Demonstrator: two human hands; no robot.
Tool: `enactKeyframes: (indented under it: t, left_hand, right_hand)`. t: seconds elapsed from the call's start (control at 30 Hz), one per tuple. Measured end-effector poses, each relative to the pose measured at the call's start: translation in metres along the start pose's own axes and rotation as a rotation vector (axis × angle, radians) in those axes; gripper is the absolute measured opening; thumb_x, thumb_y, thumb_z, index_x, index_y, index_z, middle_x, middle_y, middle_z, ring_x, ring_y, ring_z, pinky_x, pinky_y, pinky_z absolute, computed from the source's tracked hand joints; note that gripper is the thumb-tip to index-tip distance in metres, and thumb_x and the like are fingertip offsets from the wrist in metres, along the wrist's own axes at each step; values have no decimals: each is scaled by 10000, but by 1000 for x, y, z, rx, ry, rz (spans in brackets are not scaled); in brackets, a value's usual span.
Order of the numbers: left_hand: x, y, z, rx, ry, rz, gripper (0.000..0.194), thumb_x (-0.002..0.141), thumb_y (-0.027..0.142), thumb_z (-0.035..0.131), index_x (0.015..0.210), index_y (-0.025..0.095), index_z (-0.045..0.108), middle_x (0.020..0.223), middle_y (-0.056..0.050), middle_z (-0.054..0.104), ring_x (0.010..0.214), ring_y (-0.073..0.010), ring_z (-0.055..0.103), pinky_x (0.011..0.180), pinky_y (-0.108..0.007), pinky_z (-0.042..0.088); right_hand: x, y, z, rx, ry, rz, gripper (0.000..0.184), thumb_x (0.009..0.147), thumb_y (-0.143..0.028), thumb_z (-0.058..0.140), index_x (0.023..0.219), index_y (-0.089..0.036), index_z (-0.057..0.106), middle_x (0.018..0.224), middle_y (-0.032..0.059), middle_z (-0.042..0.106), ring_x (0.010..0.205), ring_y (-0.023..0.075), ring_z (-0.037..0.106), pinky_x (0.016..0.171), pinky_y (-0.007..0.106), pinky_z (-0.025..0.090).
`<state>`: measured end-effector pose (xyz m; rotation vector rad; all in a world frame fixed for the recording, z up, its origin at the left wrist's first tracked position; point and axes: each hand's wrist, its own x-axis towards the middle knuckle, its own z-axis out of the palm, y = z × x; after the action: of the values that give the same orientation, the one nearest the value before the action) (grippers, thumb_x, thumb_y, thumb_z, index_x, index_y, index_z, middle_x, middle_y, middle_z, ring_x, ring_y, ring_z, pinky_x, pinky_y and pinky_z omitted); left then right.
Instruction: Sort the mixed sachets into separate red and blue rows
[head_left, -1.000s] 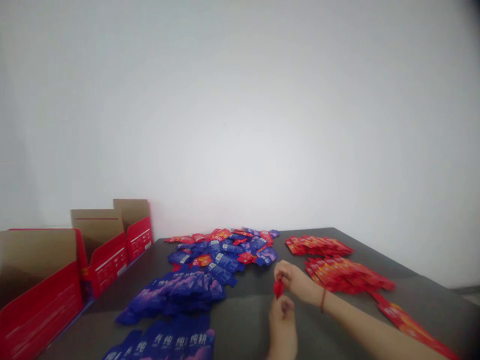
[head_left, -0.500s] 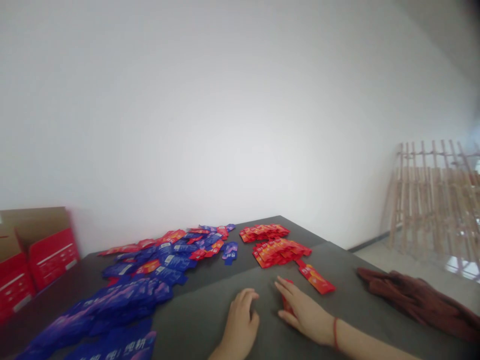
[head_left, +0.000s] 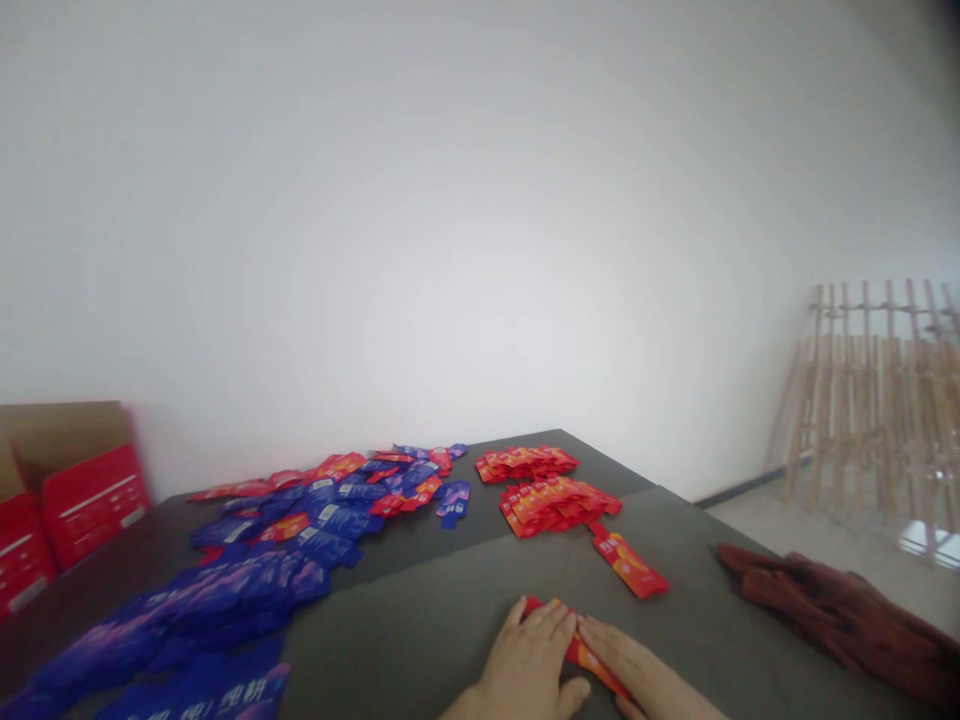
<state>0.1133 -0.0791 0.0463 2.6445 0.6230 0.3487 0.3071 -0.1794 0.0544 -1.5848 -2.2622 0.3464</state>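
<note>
A red-and-orange packet (head_left: 592, 660) lies on the dark table near its front edge, partly covered by both hands. My left hand (head_left: 529, 655) is spread over its upper left part, fingers stretched forward and thumb apart. Along the packet's right side rests my right hand (head_left: 626, 660), its fingers extended and lying flat; its lower part is hidden by the frame edge. Just beyond, a single red packet (head_left: 630, 565) lies at a slant. Behind it are overlapping red packets in a nearer pile (head_left: 555, 505) and a farther row (head_left: 525, 462).
Blue packets (head_left: 225, 590) overlap along the left, with a mixed blue-and-red heap (head_left: 330, 510) behind them. Open red cartons (head_left: 94, 505) stand at far left. Brown cloth (head_left: 832, 610) lies at right. A white wall (head_left: 480, 250) rises behind; wooden racks (head_left: 877, 410) lean beyond the table.
My left hand has moved right onto the red packet, next to my right hand. Both hands are nearer the front edge. More of the packet shows between them.
</note>
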Motion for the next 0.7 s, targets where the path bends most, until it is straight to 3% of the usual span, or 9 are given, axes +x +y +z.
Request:
enactKeyframes:
  t: [0.17,0.3,0.4,0.53,0.63,0.7]
  left_hand:
    - [-6,9,2,20,-40,-79,741,843,518,493,1438,116,307,1501,-155,258,1393,-268,213,1152,-463,66]
    - [-10,0,7,14,-87,-115,857,818,622,453,1464,108,222,1531,-133,156,1413,-285,117,1153,-474,55]
    - [-5,-9,10,17,-79,-106,863,816,639,437,1464,111,222,1534,-126,157,1414,-284,116,1152,-480,71]
    - [15,-13,11,48,66,-117,739,883,533,382,1456,87,247,1531,-125,190,1415,-251,130,1159,-436,99]
    - [33,-13,9,51,219,-172,649,903,387,377,1462,91,230,1546,-102,154,1420,-228,108,1161,-404,121]
    - [41,-12,9,38,247,-126,625,895,355,396,1460,129,251,1552,-77,149,1418,-224,116,1160,-395,137]
  right_hand:
    - [2,2,4,-24,-45,44,556,862,-242,478,1407,-195,381,1463,98,362,1338,243,354,1121,395,286]
    - [0,-6,3,-18,-39,40,597,854,-256,495,1425,-173,341,1484,112,318,1360,250,309,1128,409,271]
    - [1,-5,0,-22,-11,13,576,844,-211,467,1413,-182,380,1454,116,393,1328,238,377,1111,411,306]
    - [17,23,1,-180,122,25,515,809,-127,435,1311,-196,528,1290,110,588,1166,222,555,1029,377,423]
    - [31,57,2,-438,262,131,489,807,-98,402,1266,-141,564,1257,140,607,1128,246,584,985,398,462]
    - [36,75,2,-569,335,190,470,812,-89,383,1233,-131,586,1256,149,607,1132,260,581,979,424,458]
